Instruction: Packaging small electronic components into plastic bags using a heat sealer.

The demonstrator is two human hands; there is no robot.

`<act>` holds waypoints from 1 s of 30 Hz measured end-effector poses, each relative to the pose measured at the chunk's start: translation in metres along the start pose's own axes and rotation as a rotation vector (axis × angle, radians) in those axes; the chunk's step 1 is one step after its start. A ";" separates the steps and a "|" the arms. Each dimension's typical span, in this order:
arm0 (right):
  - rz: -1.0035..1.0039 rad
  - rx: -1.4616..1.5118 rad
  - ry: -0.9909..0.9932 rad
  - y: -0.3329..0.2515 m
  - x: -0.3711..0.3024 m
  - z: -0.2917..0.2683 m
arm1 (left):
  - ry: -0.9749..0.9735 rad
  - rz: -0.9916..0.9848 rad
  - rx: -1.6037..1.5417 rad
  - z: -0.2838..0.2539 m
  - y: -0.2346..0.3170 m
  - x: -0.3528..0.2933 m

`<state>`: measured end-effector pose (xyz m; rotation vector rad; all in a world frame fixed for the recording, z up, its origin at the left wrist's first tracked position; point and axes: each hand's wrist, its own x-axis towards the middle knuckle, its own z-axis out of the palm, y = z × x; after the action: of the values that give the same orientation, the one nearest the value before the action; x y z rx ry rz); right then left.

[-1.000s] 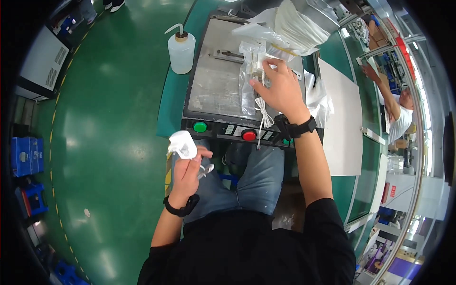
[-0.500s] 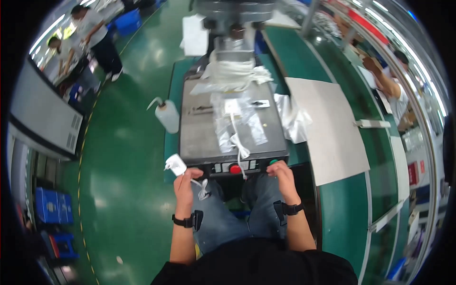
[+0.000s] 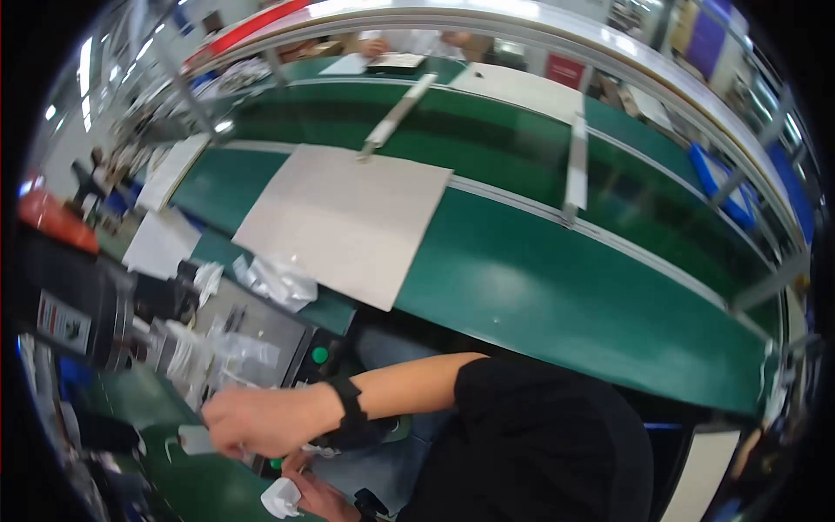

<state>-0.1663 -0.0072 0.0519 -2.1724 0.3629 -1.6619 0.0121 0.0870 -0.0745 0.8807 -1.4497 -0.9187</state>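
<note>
My left hand (image 3: 323,494), low in the view, is closed on a white plug-in charger (image 3: 281,498); part of its white cable (image 3: 325,451) shows beside the fingers. Reaching across in front of my body, my right hand (image 3: 270,421) is over the front of a bench machine, its fingers curled downward. Whatever it may hold is hidden beneath it. Just beyond its fingers is a white squeeze bottle (image 3: 195,440). Clear plastic film (image 3: 248,350) lies on the machine's grey plate (image 3: 291,335), next to a green button (image 3: 320,355).
The dark machine head (image 3: 74,304) rises at the left. A large pale board (image 3: 348,217) lies on the green workbench (image 3: 522,278), with crumpled white plastic (image 3: 277,283) at its near corner. Metal rails run behind. Across the bench are another person's hands (image 3: 374,46).
The view has swung to the right. My right hand has left the green button and crossed leftward, near my left hand. The charger is still in my left hand.
</note>
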 end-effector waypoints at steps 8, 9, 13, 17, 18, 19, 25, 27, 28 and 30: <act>0.017 -0.101 -0.242 -0.038 -0.001 -0.039 | 0.004 -0.204 -0.263 -0.056 -0.005 -0.018; 0.010 -0.113 -0.282 -0.040 0.001 -0.045 | -0.038 -0.011 -0.245 -0.043 0.003 -0.011; -0.079 -0.246 -0.317 -0.038 0.008 -0.089 | -0.036 0.309 -0.176 0.002 0.029 0.009; -0.079 -0.268 -0.202 -0.041 0.007 -0.136 | 0.096 0.042 -0.244 0.000 -0.010 0.002; -0.010 -0.302 -0.134 -0.042 0.006 -0.142 | 0.122 -0.068 -0.262 -0.001 -0.010 -0.002; 0.063 -0.340 -0.064 -0.041 0.007 -0.147 | 0.141 -0.062 -0.259 -0.003 -0.011 -0.002; 0.241 -0.307 0.004 -0.040 0.012 -0.166 | 0.230 -0.297 -0.207 -0.009 -0.003 0.028; 0.255 -0.265 0.026 -0.038 0.012 -0.170 | 0.223 -0.338 -0.239 -0.006 -0.007 0.035; 0.261 -0.264 0.025 -0.038 0.012 -0.172 | 0.229 -0.337 -0.264 -0.004 -0.013 0.035; 0.265 -0.312 0.015 -0.038 0.011 -0.176 | 0.246 -0.336 -0.317 0.000 -0.024 0.034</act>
<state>-0.3338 -0.0027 0.1190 -2.2051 0.9262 -1.5569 0.0102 0.0464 -0.0824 0.9742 -0.9281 -1.2047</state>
